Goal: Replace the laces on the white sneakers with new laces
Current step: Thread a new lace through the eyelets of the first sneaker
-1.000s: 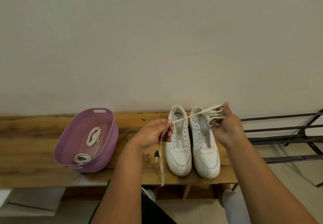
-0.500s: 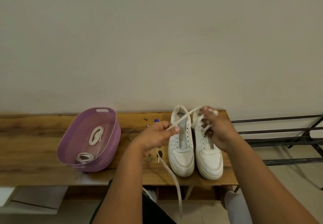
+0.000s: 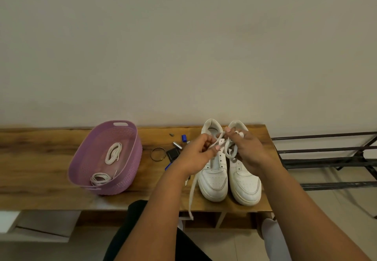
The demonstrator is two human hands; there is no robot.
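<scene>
Two white sneakers stand side by side on the wooden bench, the left sneaker (image 3: 214,181) and the right sneaker (image 3: 245,185), toes toward me, both without laces. Above them my left hand (image 3: 199,154) pinches a white lace (image 3: 191,195) whose free end hangs down past the bench's front edge. My right hand (image 3: 247,150) holds the rest of that lace wound in loops around its fingers. The two hands are close together, just over the sneakers' tongues.
A purple basket (image 3: 130,171) on the bench to the left holds two coiled white laces (image 3: 113,152). Between basket and sneakers lie a bangle (image 3: 157,154), a dark card and small blue and metal bits. A black metal rack (image 3: 326,158) stands at the right.
My hands have come together over the sneakers. The right hand has moved left and down with the looped lace, and the lace's hanging tail now swings lower past the bench edge.
</scene>
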